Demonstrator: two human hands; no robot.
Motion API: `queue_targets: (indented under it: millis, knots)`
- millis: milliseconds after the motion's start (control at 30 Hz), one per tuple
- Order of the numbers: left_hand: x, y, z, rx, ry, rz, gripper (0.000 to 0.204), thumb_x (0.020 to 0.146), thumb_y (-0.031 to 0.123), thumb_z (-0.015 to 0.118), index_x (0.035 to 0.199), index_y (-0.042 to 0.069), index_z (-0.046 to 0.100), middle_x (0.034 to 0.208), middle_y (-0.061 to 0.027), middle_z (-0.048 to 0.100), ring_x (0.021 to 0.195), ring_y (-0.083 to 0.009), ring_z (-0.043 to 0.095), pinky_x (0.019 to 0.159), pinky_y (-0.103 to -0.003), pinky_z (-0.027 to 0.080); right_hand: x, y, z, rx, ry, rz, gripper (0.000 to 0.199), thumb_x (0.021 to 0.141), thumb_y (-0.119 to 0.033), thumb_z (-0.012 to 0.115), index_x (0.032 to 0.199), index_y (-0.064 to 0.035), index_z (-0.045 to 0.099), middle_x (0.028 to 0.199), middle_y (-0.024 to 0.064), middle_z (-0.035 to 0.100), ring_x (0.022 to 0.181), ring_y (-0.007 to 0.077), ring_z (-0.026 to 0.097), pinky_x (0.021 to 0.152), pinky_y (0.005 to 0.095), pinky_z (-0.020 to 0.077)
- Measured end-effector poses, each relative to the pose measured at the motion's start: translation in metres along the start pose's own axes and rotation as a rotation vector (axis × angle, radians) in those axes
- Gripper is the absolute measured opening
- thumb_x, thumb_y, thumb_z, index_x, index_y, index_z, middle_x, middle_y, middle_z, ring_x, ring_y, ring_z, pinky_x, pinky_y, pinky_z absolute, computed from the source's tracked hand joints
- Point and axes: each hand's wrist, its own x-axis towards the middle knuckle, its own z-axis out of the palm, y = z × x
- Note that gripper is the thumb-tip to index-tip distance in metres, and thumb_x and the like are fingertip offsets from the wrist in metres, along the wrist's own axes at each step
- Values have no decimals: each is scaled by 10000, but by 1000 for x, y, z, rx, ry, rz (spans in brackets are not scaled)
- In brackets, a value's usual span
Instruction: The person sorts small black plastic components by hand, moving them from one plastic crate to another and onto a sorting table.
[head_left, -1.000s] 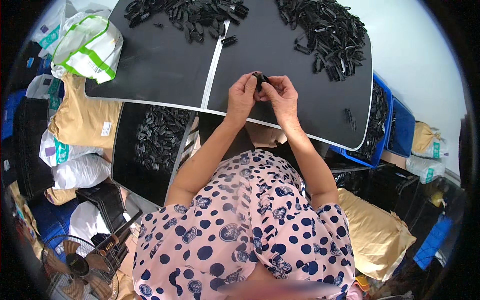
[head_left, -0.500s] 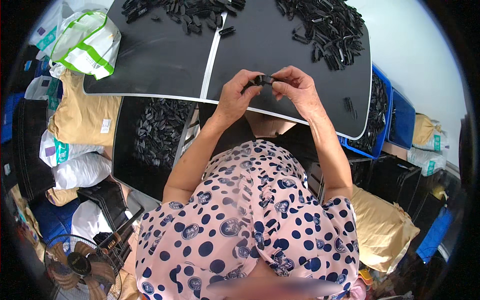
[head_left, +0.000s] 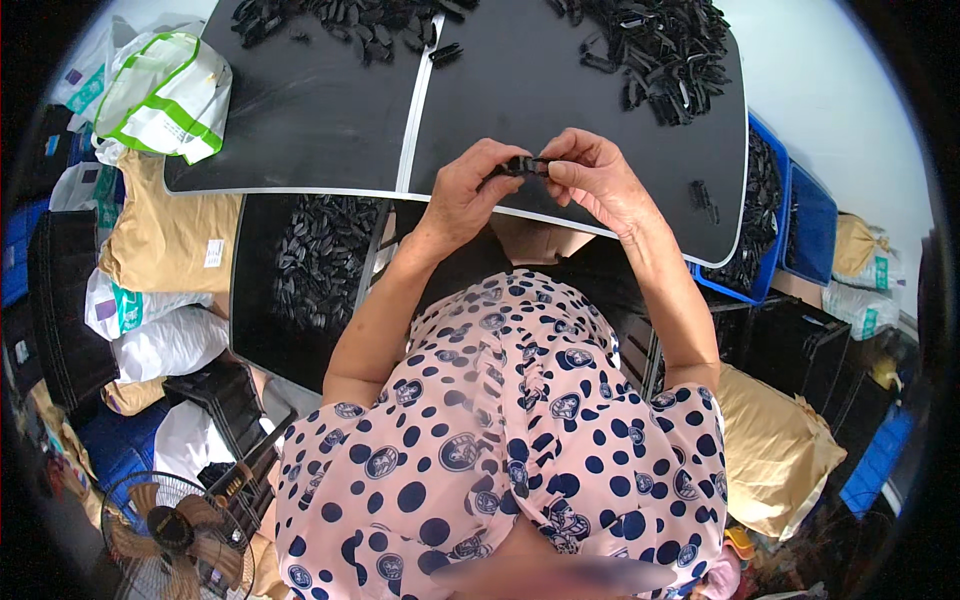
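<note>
Over the near edge of the black table point(head_left: 300, 130), both hands meet at a small black plastic part point(head_left: 520, 167). My left hand point(head_left: 468, 185) pinches its left end between thumb and fingers. At the other end, the thumb and fingertips of my right hand point(head_left: 596, 182) grip it. The part's finer shape is partly covered by my fingers. Similar long black pieces form a pile point(head_left: 665, 55) at the far right of the table and another pile point(head_left: 375, 30) at the far left. A few pieces point(head_left: 704, 200) lie apart near the right edge.
A white-and-green bag point(head_left: 165, 100) stands on the table's left corner. Below the table's left side, a black tray point(head_left: 265, 345) holds many black pieces. Blue bins point(head_left: 785, 215) stand at the right. A fan point(head_left: 175, 535) is at the lower left, paper sacks point(head_left: 780, 450) at both sides.
The view has shifted slightly. My hands stay at nearly the same place, with the fingers moved a little on the black plastic part, which now shows more between them.
</note>
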Motion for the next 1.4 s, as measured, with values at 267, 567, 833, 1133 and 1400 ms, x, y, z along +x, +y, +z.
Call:
queue_targets:
  millis: [267,567,833,1133,1400]
  knots:
    - [-3,-4,1,-12,2,1,246,822,-13,588,1064,25,584,839,-39,540,687,-92,521,581,-224,424,2,2,0,73,34,-23,106,818,14,635,903,15,572,804,92,614,645,137,616,559,215,538]
    - [-11,0,-1,74,-1,1,243,784,-38,608,1021,11,599,887,-76,586,787,-182,575,689,-263,460,-7,0,8,-296,65,6,142,816,-70,666,914,-4,588,724,44,602,591,99,580,547,203,482]
    - [-19,9,-8,278,-45,109,233,744,-11,652,966,18,588,863,-122,598,741,-274,611,634,-311,496,-6,-1,14,-301,64,187,175,811,-125,686,869,-2,575,699,44,589,578,89,569,491,187,459]
    - [-53,2,-13,355,-122,83,241,749,92,659,965,9,594,842,-132,583,764,-291,611,623,-335,475,3,22,17,-485,-46,436,185,820,-186,676,842,-49,553,697,28,564,554,117,570,438,209,443]
    - [-70,22,-22,-244,221,-235,198,815,101,629,999,26,635,941,-69,567,804,-177,594,713,-281,481,13,49,56,-102,-298,461,468,901,-446,521,1118,-33,487,880,102,615,743,174,634,508,243,510]
